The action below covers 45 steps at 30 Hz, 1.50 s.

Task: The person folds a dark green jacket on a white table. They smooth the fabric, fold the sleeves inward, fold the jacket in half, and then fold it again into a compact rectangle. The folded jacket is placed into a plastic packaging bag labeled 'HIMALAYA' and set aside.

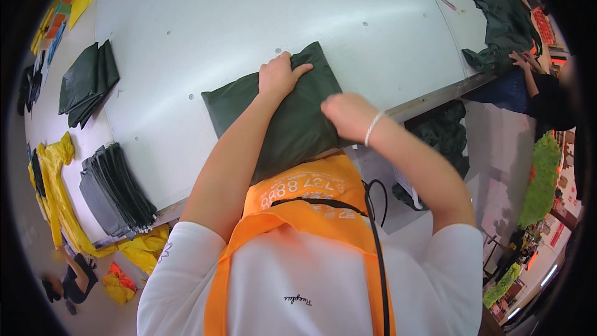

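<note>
A dark green folded fabric bundle (pixel 295 121) lies on the near edge of the pale table, against my orange apron. My left hand (pixel 278 79) rests on its upper part, fingers stretched over the cloth and thumb apart. Over the bundle's right side, my right hand (pixel 352 115) is closed, its fingers curled in and slightly blurred. Whatever those fingers hold, if anything, is hidden. A white cord bracelet (pixel 373 128) circles my right wrist.
Dark green folded pieces (pixel 89 84) lie at the left, with a packed dark stack (pixel 117 190) nearer. Yellow fabric (pixel 57 180) hangs over the left edge. More green fabric (pixel 491 15) covers the far right, beside another person's hand (pixel 525 62). A pen (pixel 446 2) lies nearby.
</note>
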Motion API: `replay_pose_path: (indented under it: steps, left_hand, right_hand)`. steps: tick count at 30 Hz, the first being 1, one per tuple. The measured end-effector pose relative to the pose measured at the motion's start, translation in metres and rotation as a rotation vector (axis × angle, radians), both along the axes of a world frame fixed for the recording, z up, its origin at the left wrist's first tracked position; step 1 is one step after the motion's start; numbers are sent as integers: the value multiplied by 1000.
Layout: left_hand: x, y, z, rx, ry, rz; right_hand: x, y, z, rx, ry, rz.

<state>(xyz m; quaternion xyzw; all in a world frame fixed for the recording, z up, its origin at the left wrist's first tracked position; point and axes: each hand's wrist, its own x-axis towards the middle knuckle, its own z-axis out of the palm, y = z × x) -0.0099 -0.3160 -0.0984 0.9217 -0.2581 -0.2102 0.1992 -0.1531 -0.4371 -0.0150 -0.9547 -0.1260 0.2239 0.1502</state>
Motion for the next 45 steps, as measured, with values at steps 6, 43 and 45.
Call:
replay_pose_path:
  steps: [6,43,45]
  left_hand:
    - [-1,1,1,16,5,22]
    - [-445,257,4,-509,71,1763]
    - [-506,287,1,-531,69,1917]
  right_hand:
    - [-81,24,-3,60,76,-178]
    - [-70,152,-49,826,352,175]
    - [-103,226,-30,737,472,240]
